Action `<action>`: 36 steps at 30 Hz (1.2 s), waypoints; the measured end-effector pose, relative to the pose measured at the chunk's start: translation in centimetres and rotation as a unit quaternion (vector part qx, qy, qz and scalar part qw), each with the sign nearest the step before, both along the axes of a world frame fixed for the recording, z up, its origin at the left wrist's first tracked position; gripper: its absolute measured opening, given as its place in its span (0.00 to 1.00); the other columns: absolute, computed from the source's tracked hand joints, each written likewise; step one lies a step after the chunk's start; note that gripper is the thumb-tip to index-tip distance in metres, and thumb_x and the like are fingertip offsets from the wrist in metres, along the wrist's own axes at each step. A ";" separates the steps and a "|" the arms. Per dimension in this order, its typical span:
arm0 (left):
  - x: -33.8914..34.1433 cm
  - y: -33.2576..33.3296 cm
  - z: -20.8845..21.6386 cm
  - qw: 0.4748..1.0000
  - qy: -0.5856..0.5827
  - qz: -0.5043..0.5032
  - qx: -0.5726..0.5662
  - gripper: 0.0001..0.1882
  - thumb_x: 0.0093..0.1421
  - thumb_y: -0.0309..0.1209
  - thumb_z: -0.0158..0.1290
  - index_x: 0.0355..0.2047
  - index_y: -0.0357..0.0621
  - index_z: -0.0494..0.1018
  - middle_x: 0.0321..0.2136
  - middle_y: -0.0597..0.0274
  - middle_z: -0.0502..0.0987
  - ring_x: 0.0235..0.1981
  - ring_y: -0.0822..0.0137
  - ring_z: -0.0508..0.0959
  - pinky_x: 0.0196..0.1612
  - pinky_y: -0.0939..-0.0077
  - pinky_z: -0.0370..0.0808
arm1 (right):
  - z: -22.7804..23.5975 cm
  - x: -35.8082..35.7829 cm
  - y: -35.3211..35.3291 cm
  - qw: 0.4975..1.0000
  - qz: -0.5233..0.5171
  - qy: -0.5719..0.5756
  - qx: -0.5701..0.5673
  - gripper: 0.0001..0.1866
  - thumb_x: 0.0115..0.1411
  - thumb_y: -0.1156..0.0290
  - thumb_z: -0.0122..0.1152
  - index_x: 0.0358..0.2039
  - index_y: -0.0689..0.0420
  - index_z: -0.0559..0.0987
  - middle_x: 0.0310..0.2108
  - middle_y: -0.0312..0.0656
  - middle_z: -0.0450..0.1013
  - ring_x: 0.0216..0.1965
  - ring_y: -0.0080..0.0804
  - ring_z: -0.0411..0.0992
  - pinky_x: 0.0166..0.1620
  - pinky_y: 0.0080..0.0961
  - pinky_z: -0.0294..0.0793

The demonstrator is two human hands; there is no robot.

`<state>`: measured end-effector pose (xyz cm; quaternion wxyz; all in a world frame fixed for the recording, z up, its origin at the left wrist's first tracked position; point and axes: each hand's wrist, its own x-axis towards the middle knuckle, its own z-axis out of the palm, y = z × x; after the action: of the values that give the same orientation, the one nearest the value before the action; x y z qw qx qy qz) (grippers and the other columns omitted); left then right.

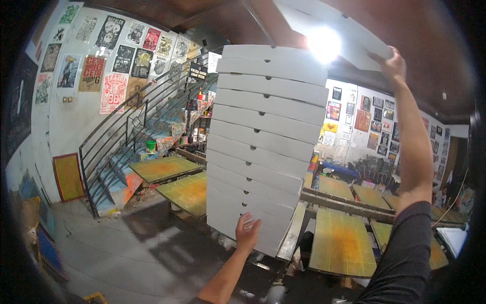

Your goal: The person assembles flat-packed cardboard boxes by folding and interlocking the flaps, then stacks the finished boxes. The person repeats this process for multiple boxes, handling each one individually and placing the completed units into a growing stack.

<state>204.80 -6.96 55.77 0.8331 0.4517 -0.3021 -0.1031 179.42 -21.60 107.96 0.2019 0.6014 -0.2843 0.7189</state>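
A tall stack of flat white cardboard boxes (258,147) rises in front of me, each with a small dark thumb notch in its front edge. My right hand (394,66) is raised high at the upper right. Its fingers grip the edge of another flat white cardboard box (349,38), tilted above and to the right of the stack. Low at the front of the stack is my left hand (247,232), fingers apart and holding nothing. Its fingertips are close to the lowest boxes; I cannot tell whether they touch.
Yellow-green printing boards (341,243) stand right of the stack, with similar boards (167,168) on the left. Behind rises a staircase with a black metal railing (136,121). A bright lamp (324,44) shines beside the raised box. Posters (114,91) cover the walls.
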 end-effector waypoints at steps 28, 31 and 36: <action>8.0 2.2 -8.1 0.973 0.043 0.117 0.196 0.29 0.47 0.36 0.58 0.46 0.31 0.63 0.44 0.48 0.69 0.39 0.63 0.74 0.42 0.72 0.68 | 3.5 18.7 1.1 0.982 0.099 0.125 0.103 0.33 0.40 0.49 0.65 0.43 0.59 0.73 0.38 0.52 0.72 0.39 0.42 0.72 0.45 0.38 0.70; 7.3 2.0 -8.4 0.975 0.061 0.103 0.189 0.29 0.47 0.36 0.58 0.46 0.32 0.63 0.44 0.49 0.69 0.39 0.65 0.74 0.42 0.73 0.68 | 2.8 19.1 -0.5 0.977 0.117 0.148 0.103 0.41 0.40 0.48 0.64 0.50 0.61 0.64 0.48 0.54 0.63 0.49 0.46 0.64 0.46 0.36 0.66; 6.8 1.8 -9.7 0.969 0.045 0.118 0.213 0.28 0.48 0.35 0.58 0.46 0.34 0.62 0.44 0.50 0.68 0.37 0.67 0.74 0.39 0.75 0.69 | -0.7 18.7 0.7 0.991 0.110 0.050 0.050 0.46 0.44 0.46 0.59 0.56 0.60 0.54 0.55 0.53 0.54 0.54 0.45 0.57 0.44 0.33 0.70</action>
<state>211.62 -5.14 46.08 0.7366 0.6463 -0.1799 -0.0860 198.09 -20.92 107.29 0.1053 0.6734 -0.2419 0.6906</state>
